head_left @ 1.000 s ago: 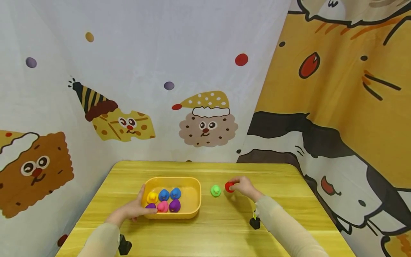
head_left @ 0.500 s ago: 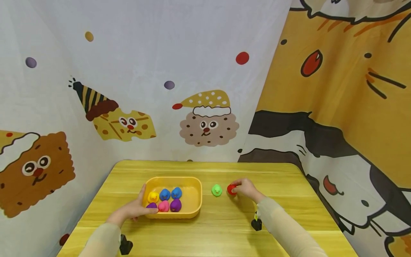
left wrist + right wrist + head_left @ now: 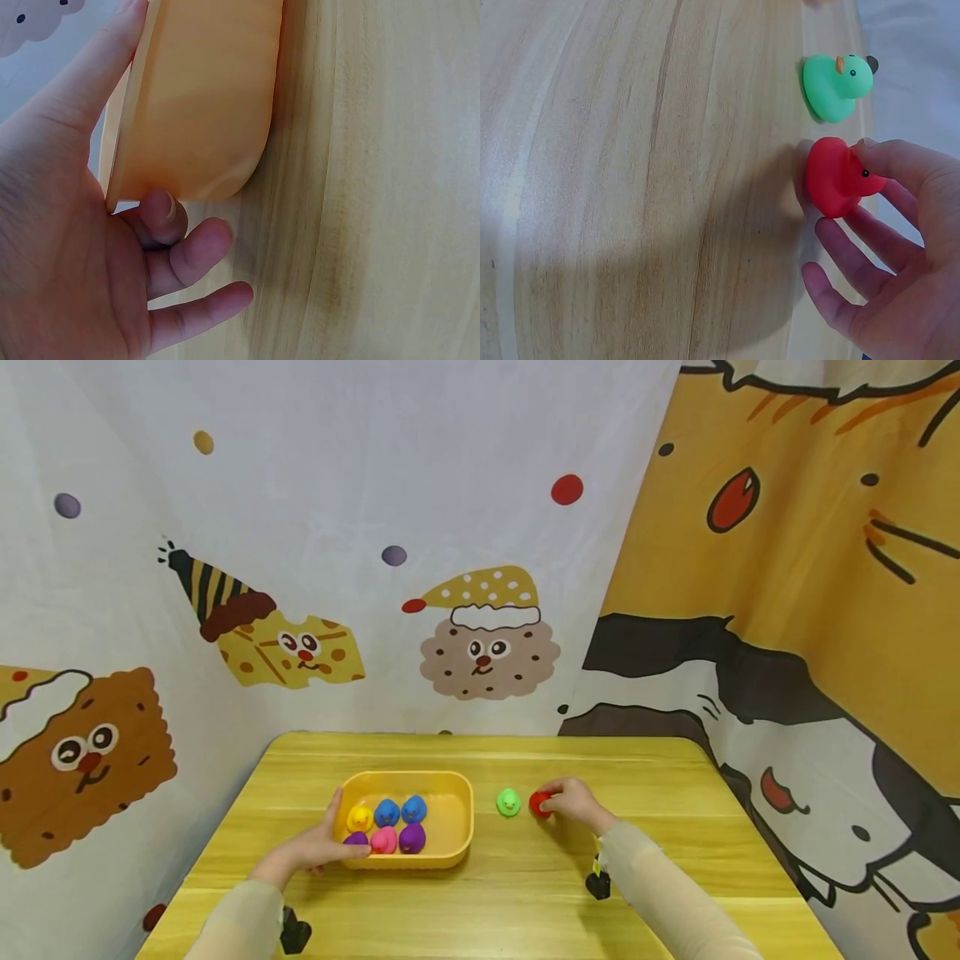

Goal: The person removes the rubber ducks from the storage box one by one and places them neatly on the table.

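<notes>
My right hand (image 3: 573,802) pinches a red rubber duck (image 3: 831,178) by its head between thumb and fingers. The duck is at or just above the table surface. Just left of it in the head view a green rubber duck (image 3: 508,802) stands on the table, untouched. My left hand (image 3: 311,845) holds the near left corner of a yellow-orange plastic basin (image 3: 450,860), thumb along the front rim and other fingers around the left end. Inside lie a yellow duck (image 3: 360,817), two blue ducks (image 3: 386,812), a pink duck (image 3: 384,840) and two purple ducks (image 3: 412,838), one partly behind my thumb.
The wooden table (image 3: 480,914) extends under everything, its far edge close to a cartoon-printed cloth (image 3: 300,527). More printed cloth (image 3: 810,693) hangs along the right side. A black wrist device (image 3: 597,885) sits under my right sleeve, another (image 3: 295,932) at my left.
My right hand has come slightly down and nearer with the red duck, then stays almost still. The left hand keeps its hold on the basin. The head view has shifted a little.
</notes>
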Demonstrator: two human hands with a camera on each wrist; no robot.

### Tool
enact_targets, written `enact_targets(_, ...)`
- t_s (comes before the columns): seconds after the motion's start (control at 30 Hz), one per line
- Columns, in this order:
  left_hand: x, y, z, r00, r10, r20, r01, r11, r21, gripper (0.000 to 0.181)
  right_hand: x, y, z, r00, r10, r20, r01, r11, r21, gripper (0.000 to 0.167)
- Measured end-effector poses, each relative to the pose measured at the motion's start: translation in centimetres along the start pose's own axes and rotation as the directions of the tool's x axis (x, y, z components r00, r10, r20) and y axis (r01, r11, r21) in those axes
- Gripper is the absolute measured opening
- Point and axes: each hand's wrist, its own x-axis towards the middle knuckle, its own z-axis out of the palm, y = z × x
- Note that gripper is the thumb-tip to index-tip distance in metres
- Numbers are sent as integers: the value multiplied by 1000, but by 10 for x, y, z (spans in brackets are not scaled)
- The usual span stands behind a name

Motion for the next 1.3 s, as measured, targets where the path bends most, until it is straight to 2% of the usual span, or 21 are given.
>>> enact_targets(0.6, -2, 1, 0, 1000, -1, -2, 1, 1000, -7, 128, 4, 2, 4, 1000, -17, 5, 17, 1000, 9, 24)
enact_targets(1.1, -2, 2, 1, 1000, -4, 4, 4, 1000, -20, 127, 1, -2, 2, 1000, -30, 8, 30, 1000, 9, 30)
enact_targets(1.3, -2, 2, 1, 1000, -2, -1, 2, 1000, -14, 127, 2, -5, -2, 1000, 3, 5, -3, 1000, 13, 36)
